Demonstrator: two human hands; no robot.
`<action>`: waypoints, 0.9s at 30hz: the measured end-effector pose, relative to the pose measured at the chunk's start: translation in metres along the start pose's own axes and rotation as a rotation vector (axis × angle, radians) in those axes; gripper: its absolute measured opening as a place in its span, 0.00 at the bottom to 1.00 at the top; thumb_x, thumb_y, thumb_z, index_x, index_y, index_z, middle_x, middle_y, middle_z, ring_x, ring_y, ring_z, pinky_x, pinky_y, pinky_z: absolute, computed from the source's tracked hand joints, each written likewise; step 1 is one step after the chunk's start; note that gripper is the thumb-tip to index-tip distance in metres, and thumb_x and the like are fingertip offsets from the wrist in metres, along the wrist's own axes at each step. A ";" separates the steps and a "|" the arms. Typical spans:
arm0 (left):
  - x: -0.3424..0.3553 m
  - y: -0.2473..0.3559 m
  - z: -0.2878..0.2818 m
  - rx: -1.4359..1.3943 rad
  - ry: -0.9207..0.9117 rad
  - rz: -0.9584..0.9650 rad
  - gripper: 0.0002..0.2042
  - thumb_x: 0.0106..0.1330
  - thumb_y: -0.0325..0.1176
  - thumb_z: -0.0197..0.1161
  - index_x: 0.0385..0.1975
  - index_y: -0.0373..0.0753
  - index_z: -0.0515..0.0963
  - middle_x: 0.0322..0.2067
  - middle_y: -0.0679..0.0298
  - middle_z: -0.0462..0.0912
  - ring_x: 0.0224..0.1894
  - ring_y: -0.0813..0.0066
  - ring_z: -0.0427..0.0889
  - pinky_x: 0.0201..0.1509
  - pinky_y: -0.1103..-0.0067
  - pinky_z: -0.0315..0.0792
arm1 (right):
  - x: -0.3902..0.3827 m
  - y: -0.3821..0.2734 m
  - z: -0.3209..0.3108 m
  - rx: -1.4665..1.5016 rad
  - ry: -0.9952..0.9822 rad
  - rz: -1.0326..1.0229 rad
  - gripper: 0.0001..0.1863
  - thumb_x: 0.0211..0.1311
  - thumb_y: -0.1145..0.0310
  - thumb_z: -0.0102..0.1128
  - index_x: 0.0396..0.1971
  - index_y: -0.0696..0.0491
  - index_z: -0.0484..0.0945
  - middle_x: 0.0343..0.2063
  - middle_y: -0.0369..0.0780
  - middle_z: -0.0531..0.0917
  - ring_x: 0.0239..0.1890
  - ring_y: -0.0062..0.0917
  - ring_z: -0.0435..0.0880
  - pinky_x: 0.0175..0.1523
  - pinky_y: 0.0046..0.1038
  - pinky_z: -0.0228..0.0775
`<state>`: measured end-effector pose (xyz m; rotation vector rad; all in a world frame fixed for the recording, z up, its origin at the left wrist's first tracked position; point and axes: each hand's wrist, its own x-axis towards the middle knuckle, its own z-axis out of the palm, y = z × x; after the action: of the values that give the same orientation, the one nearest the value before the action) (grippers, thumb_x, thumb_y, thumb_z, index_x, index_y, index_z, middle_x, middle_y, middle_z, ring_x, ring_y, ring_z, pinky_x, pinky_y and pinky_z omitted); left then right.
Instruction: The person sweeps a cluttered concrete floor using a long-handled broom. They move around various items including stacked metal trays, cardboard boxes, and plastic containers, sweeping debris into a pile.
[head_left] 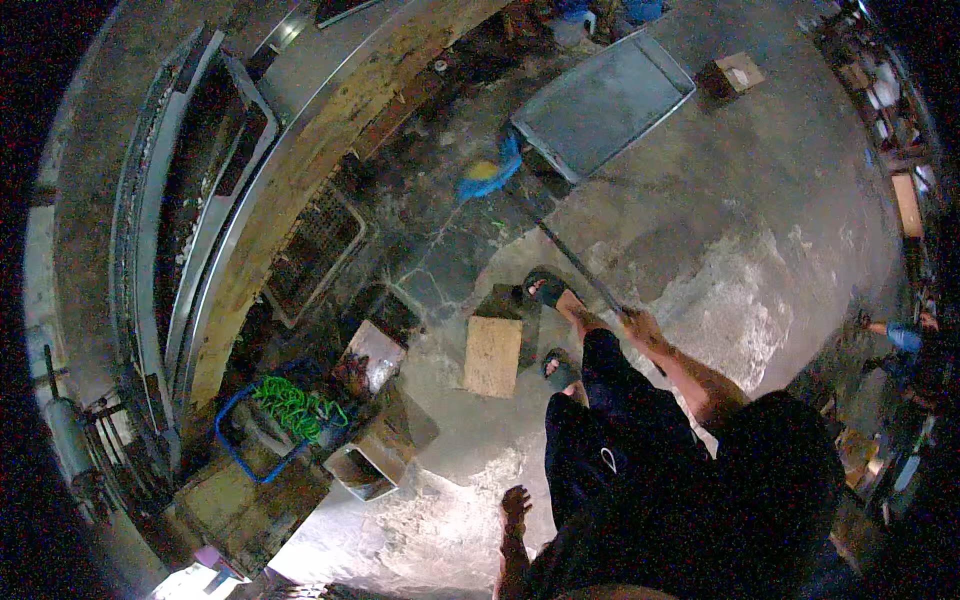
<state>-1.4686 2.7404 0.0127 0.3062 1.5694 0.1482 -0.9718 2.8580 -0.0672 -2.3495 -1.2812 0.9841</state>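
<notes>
My right hand (640, 328) is closed around the dark stick of a broom (568, 250). The stick slants away to the far left, down to blue and yellow bristles (490, 176) on the dark, stained floor, close to a corner of a large grey metal tray (605, 105). Low in the picture hangs my left hand (515, 505), its fingers loosely bent and apart, with nothing visible in them. My sandalled feet stand on the floor between the broom stick and a flat tan board or box (493, 356).
A small brown box (733, 76) lies right of the tray. To the left are a rusty floor grate (320, 245), a hollow rectangular block (365, 470), a blue-rimmed container with green cord (290, 410) and a long wooden ledge (285, 190). Cluttered shelving lines the right edge.
</notes>
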 end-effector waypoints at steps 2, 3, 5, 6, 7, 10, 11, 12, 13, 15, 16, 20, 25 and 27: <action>-0.013 0.014 -0.011 -0.016 0.032 0.063 0.18 0.62 0.44 0.48 0.47 0.41 0.70 0.43 0.60 0.76 0.42 0.65 0.76 0.41 0.71 0.71 | -0.068 -0.020 -0.018 0.225 0.027 0.099 0.21 0.62 0.53 0.44 0.46 0.52 0.71 0.32 0.48 0.79 0.36 0.42 0.78 0.40 0.40 0.69; -0.018 0.020 -0.014 -0.075 0.067 0.047 0.18 0.60 0.42 0.53 0.48 0.43 0.69 0.43 0.61 0.75 0.42 0.67 0.76 0.42 0.72 0.70 | -0.084 -0.031 -0.026 0.153 -0.002 0.165 0.20 0.61 0.54 0.45 0.46 0.52 0.71 0.31 0.48 0.80 0.35 0.43 0.78 0.39 0.40 0.70; -0.024 0.031 -0.019 0.004 0.105 0.067 0.20 0.61 0.48 0.47 0.48 0.43 0.69 0.44 0.60 0.75 0.44 0.65 0.75 0.44 0.69 0.69 | -0.076 -0.059 -0.026 0.095 0.027 0.152 0.19 0.61 0.54 0.45 0.46 0.50 0.72 0.28 0.46 0.80 0.31 0.42 0.79 0.36 0.39 0.70; -0.025 0.035 -0.021 -0.004 0.087 0.072 0.19 0.61 0.46 0.48 0.48 0.43 0.69 0.44 0.60 0.75 0.44 0.65 0.75 0.44 0.69 0.69 | -0.052 -0.073 -0.020 0.112 0.113 0.036 0.19 0.60 0.55 0.45 0.46 0.49 0.72 0.26 0.45 0.80 0.28 0.41 0.80 0.33 0.38 0.71; -0.024 0.036 -0.021 0.002 0.101 0.075 0.18 0.62 0.45 0.49 0.48 0.43 0.69 0.44 0.59 0.75 0.44 0.65 0.75 0.44 0.69 0.69 | -0.019 -0.087 -0.013 0.109 0.035 -0.013 0.19 0.60 0.55 0.45 0.46 0.50 0.72 0.27 0.45 0.80 0.28 0.41 0.80 0.33 0.38 0.71; -0.015 0.034 -0.019 0.020 0.033 0.132 0.17 0.59 0.39 0.56 0.47 0.43 0.69 0.43 0.62 0.75 0.41 0.70 0.76 0.41 0.75 0.70 | 0.109 -0.123 0.024 0.235 -0.109 0.005 0.19 0.60 0.55 0.44 0.43 0.51 0.72 0.27 0.47 0.80 0.28 0.41 0.80 0.31 0.38 0.71; -0.012 0.033 -0.019 0.031 0.025 0.109 0.17 0.59 0.39 0.56 0.47 0.42 0.70 0.42 0.63 0.76 0.40 0.71 0.76 0.40 0.76 0.70 | 0.142 -0.128 0.033 0.180 -0.120 -0.041 0.19 0.59 0.55 0.44 0.42 0.52 0.72 0.27 0.48 0.80 0.29 0.42 0.80 0.31 0.38 0.71; -0.008 0.032 -0.016 -0.021 0.057 0.088 0.15 0.60 0.39 0.54 0.46 0.43 0.70 0.41 0.64 0.76 0.39 0.72 0.76 0.39 0.77 0.70 | 0.159 -0.124 0.036 0.095 -0.091 -0.133 0.18 0.59 0.55 0.44 0.40 0.53 0.73 0.25 0.48 0.79 0.29 0.43 0.80 0.31 0.39 0.70; -0.007 0.031 -0.016 -0.015 0.070 0.079 0.15 0.61 0.38 0.53 0.46 0.43 0.70 0.41 0.64 0.77 0.39 0.72 0.76 0.39 0.77 0.70 | 0.167 -0.117 0.038 0.050 -0.194 -0.007 0.19 0.59 0.55 0.44 0.39 0.54 0.73 0.26 0.48 0.79 0.29 0.43 0.79 0.30 0.39 0.69; -0.004 0.028 -0.011 -0.020 0.099 0.087 0.14 0.61 0.38 0.52 0.46 0.43 0.70 0.40 0.65 0.77 0.39 0.72 0.76 0.39 0.77 0.70 | 0.142 -0.087 0.029 0.016 -0.278 0.128 0.19 0.59 0.54 0.44 0.36 0.55 0.74 0.26 0.49 0.79 0.28 0.44 0.79 0.30 0.40 0.68; -0.004 0.031 -0.012 -0.044 0.018 0.108 0.15 0.61 0.38 0.52 0.46 0.43 0.70 0.40 0.65 0.77 0.40 0.72 0.77 0.39 0.77 0.70 | 0.103 -0.061 0.018 0.106 -0.199 -0.045 0.21 0.58 0.51 0.44 0.33 0.55 0.75 0.26 0.49 0.79 0.29 0.45 0.78 0.31 0.42 0.66; -0.002 0.032 -0.006 -0.062 -0.057 0.027 0.17 0.60 0.40 0.53 0.48 0.42 0.69 0.41 0.63 0.76 0.41 0.69 0.76 0.40 0.74 0.70 | -0.046 0.008 -0.032 -0.083 -0.315 0.268 0.23 0.57 0.48 0.44 0.33 0.53 0.78 0.26 0.48 0.80 0.31 0.42 0.79 0.36 0.40 0.69; 0.010 0.049 -0.001 0.044 0.015 -0.081 0.17 0.59 0.42 0.53 0.46 0.43 0.70 0.40 0.62 0.77 0.40 0.69 0.76 0.39 0.72 0.70 | -0.095 -0.004 -0.095 0.143 -0.125 0.439 0.20 0.54 0.54 0.55 0.36 0.56 0.78 0.24 0.44 0.81 0.27 0.35 0.80 0.33 0.34 0.69; 0.016 0.067 0.006 0.116 0.066 -0.093 0.17 0.60 0.43 0.52 0.46 0.43 0.70 0.40 0.62 0.77 0.40 0.69 0.76 0.39 0.71 0.70 | -0.054 -0.023 -0.106 0.243 0.057 0.311 0.20 0.55 0.54 0.54 0.37 0.56 0.78 0.24 0.43 0.81 0.25 0.32 0.78 0.31 0.33 0.68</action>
<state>-1.4563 2.8086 0.0167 0.3205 1.6581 -0.0050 -0.9332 2.8338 0.0451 -2.4042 -0.7390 1.0842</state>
